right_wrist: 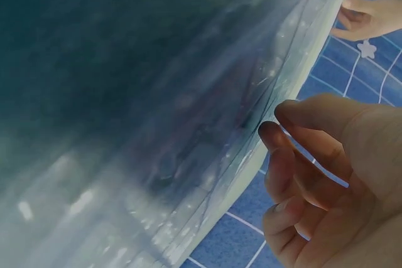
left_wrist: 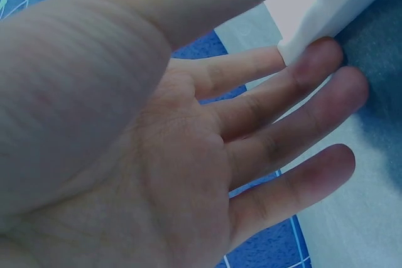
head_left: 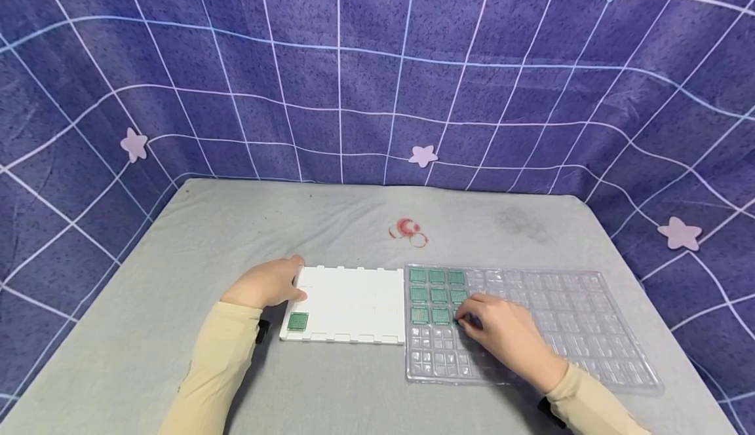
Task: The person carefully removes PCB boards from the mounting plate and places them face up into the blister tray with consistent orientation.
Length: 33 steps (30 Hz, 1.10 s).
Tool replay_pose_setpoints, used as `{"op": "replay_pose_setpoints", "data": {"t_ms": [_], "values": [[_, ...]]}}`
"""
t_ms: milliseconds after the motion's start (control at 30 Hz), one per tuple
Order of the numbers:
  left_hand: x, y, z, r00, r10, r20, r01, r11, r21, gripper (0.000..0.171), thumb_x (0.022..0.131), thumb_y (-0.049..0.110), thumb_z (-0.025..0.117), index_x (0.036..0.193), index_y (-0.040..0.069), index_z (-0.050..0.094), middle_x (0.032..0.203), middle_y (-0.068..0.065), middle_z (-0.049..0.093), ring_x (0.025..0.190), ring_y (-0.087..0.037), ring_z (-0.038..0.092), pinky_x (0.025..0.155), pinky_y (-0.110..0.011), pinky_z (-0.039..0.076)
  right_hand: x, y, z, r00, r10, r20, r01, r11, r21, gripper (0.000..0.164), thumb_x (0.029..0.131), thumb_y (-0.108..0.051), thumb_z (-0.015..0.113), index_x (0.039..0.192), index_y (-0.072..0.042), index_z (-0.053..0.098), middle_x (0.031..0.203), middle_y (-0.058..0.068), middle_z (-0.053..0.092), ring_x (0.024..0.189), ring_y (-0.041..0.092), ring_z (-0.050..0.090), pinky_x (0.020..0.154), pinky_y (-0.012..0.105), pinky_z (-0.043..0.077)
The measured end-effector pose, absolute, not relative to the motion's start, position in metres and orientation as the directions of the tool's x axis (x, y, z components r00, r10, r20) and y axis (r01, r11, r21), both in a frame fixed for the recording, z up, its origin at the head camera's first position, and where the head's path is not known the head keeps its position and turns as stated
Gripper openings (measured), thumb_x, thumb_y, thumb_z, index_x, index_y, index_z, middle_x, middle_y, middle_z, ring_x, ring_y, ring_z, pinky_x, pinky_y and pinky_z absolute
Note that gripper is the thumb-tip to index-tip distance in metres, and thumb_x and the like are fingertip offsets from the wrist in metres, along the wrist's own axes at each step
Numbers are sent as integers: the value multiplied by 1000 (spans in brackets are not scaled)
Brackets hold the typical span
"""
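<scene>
On the grey cloth lies a white tray (head_left: 348,297) with a green circuit board (head_left: 297,321) at its near left corner. Along its left edge rests my left hand (head_left: 272,283), thumb at the edge and index finger by the far corner; the left wrist view shows its fingers (left_wrist: 270,145) nearly straight. Right of it is a clear plastic blister tray (head_left: 566,317), with several green circuit boards (head_left: 438,295) in its left pockets. Over its third row, my right hand (head_left: 508,331) pinches a circuit board (head_left: 456,320) between thumb and index fingertips, mostly hidden by them.
The two trays lie side by side, their edges almost meeting. Behind the table (head_left: 283,225) hangs a purple curtain (head_left: 366,81) with a grid of lines and stars. A red printed mark (head_left: 408,228) shows on the cloth beyond the trays.
</scene>
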<state>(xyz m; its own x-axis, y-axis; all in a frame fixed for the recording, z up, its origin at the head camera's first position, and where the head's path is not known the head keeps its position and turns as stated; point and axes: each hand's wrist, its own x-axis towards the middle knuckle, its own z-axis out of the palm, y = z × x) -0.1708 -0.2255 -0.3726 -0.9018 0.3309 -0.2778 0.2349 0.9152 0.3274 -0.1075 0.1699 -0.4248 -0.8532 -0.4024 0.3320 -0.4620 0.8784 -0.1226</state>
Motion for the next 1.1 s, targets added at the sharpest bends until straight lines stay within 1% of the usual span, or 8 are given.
{"op": "replay_pose_setpoints", "data": {"t_ms": [233, 400, 500, 567, 733, 900, 967, 1100], "values": [[-173, -226, -372, -902, 331, -277, 241, 918, 314, 43, 89, 19, 76, 119, -2, 54, 98, -13, 68, 87, -25, 62, 86, -49, 53, -110, 156, -421, -828, -431, 358, -494, 863, -106, 17, 77, -17, 87, 84, -27, 75, 86, -15, 72, 74, 8, 70, 58, 26, 53], [-174, -227, -373, -900, 327, -288, 239, 923, 301, 43, 92, 18, 72, 124, -3, 52, 103, -15, 69, 91, -27, 64, 89, -51, 53, -112, 135, -415, -772, -481, 415, -561, 823, -87, 18, 75, -14, 86, 84, -25, 75, 82, -13, 70, 70, 8, 68, 56, 25, 52], [-175, -227, -374, -900, 328, -287, 242, 924, 297, 40, 93, 17, 70, 123, -2, 52, 104, -16, 69, 91, -27, 64, 89, -52, 53, -114, 119, -413, -734, -519, 439, -604, 793, -72, 18, 74, -13, 86, 84, -24, 75, 81, -12, 69, 70, 8, 67, 57, 25, 52], [-175, -227, -375, -901, 330, -282, 246, 923, 296, 38, 93, 17, 70, 122, -1, 52, 103, -16, 70, 90, -27, 65, 89, -52, 53, -115, 106, -412, -711, -546, 442, -633, 772, -64, 17, 74, -15, 86, 84, -23, 75, 81, -12, 69, 72, 8, 67, 60, 26, 54], [-174, -228, -375, -899, 344, -270, 262, 918, 297, 39, 93, 16, 70, 123, -1, 51, 101, -15, 70, 89, -27, 65, 87, -52, 54, -116, 72, -405, -666, -620, 415, -697, 715, -51, 14, 79, -17, 83, 84, -23, 72, 82, -12, 69, 73, 8, 66, 63, 27, 53], [-174, -227, -377, -900, 342, -271, 264, 921, 287, 41, 94, 15, 69, 126, -2, 50, 103, -17, 71, 93, -29, 68, 89, -53, 54, -117, 38, -400, -628, -677, 384, -742, 670, -32, 11, 81, -17, 80, 85, -23, 71, 81, -13, 68, 73, 8, 65, 62, 26, 52], [-174, -227, -377, -900, 341, -272, 266, 923, 277, 41, 94, 15, 69, 127, -3, 50, 105, -18, 72, 94, -30, 68, 88, -52, 54, -118, 25, -399, -615, -698, 368, -752, 659, -9, 10, 82, -16, 79, 85, -23, 71, 81, -13, 68, 74, 8, 66, 64, 26, 53], [-175, -226, -379, -902, 338, -269, 265, 925, 272, 38, 94, 13, 69, 123, -2, 51, 102, -17, 71, 89, -27, 67, 83, -50, 55, -121, 0, -397, -591, -734, 335, -765, 641, 56, 8, 82, -19, 77, 83, -24, 71, 79, -13, 68, 74, 9, 66, 63, 25, 51]]}}
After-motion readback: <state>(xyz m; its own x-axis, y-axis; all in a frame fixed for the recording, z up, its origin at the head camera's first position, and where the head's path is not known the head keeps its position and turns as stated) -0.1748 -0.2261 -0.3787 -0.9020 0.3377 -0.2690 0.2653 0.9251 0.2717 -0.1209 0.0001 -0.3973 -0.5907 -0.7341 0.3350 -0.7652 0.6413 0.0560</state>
